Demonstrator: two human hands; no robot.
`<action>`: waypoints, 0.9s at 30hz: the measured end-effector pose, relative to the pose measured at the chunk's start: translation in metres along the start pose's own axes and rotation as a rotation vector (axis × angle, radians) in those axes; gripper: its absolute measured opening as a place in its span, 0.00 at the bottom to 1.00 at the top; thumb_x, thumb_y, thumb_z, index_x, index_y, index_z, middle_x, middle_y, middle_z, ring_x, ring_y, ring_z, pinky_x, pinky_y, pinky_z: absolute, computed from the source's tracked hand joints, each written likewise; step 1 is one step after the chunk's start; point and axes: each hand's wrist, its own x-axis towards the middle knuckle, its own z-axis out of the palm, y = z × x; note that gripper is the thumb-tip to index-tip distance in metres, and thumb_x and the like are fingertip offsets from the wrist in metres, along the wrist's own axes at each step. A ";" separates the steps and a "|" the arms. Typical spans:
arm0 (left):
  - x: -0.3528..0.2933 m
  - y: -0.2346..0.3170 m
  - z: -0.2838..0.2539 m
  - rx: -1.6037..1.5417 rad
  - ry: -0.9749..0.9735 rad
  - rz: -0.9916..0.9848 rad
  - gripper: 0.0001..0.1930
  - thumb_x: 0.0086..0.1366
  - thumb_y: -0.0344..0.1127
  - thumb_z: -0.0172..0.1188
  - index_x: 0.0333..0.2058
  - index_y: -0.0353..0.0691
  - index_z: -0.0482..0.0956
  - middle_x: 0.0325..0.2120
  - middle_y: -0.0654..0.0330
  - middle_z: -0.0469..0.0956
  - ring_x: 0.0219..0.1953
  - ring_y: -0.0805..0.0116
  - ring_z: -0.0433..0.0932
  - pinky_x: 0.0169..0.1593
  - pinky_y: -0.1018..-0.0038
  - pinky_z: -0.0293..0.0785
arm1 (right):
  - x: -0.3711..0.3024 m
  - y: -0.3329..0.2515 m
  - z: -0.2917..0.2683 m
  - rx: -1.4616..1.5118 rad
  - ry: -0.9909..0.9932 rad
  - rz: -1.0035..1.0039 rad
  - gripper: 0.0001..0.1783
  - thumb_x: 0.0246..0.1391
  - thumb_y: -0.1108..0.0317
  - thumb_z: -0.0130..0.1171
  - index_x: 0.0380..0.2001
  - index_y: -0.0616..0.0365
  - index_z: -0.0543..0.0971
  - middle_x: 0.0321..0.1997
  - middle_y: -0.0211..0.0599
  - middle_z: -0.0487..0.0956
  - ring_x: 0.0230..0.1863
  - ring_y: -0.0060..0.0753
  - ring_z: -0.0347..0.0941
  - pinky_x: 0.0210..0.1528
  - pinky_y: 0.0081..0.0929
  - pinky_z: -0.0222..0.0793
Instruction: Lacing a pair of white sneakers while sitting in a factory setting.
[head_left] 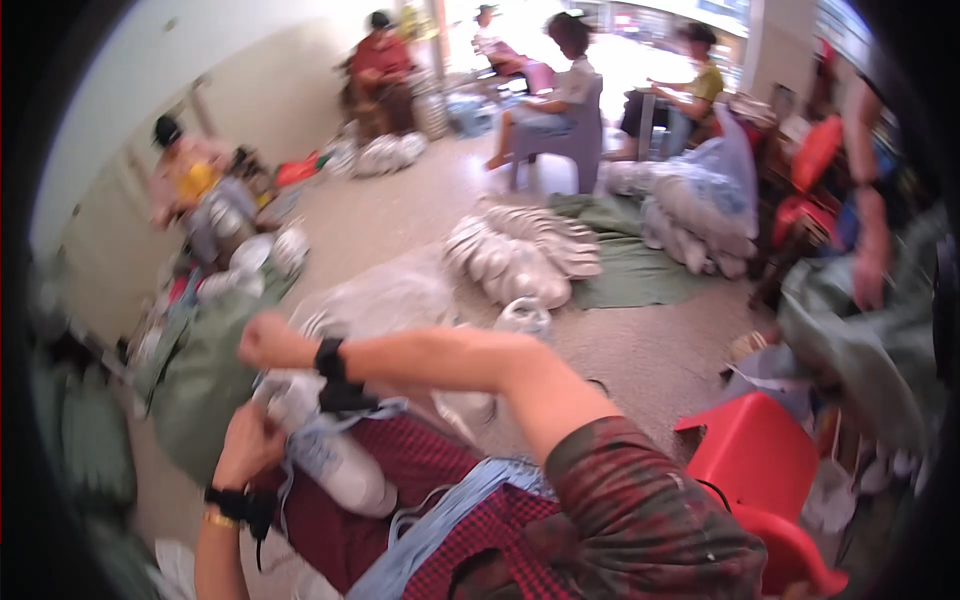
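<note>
White shoe (345, 472), maroon cloth's (422, 452) upper-left edge; left hand (247, 445) touching, fingertips obscured, grip cannot be told; right hand (277, 343) blurred, grip curled tight, contents indiscernible.

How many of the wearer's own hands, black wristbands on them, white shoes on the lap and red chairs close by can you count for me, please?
Hands: 2, left hand and right hand
Black wristbands: 2
White shoe on the lap: 1
Red chair close by: 1
Total: 6
</note>
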 end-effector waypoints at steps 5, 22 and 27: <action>0.020 0.035 -0.034 -0.837 0.270 -0.036 0.08 0.72 0.38 0.55 0.36 0.41 0.76 0.21 0.73 0.69 0.21 0.84 0.63 0.23 0.81 0.59 | 0.021 -0.002 -0.064 0.181 -0.226 -0.025 0.20 0.62 0.52 0.59 0.35 0.60 0.83 0.27 0.27 0.81 0.28 0.18 0.75 0.29 0.23 0.71; 0.004 0.058 -0.135 -0.941 0.209 -0.119 0.10 0.70 0.34 0.54 0.43 0.37 0.81 0.21 0.75 0.67 0.17 0.88 0.57 0.19 0.84 0.50 | 0.031 -0.137 -0.092 0.282 -0.273 -0.232 0.13 0.64 0.63 0.60 0.39 0.63 0.85 0.33 0.26 0.83 0.35 0.15 0.73 0.40 0.18 0.70; 0.006 0.040 -0.119 -1.066 0.184 -0.165 0.09 0.71 0.36 0.53 0.40 0.39 0.79 0.22 0.75 0.67 0.17 0.88 0.56 0.18 0.85 0.49 | 0.023 -0.149 -0.074 0.419 -0.252 -0.248 0.11 0.61 0.65 0.62 0.38 0.63 0.83 0.27 0.25 0.79 0.27 0.13 0.71 0.29 0.16 0.67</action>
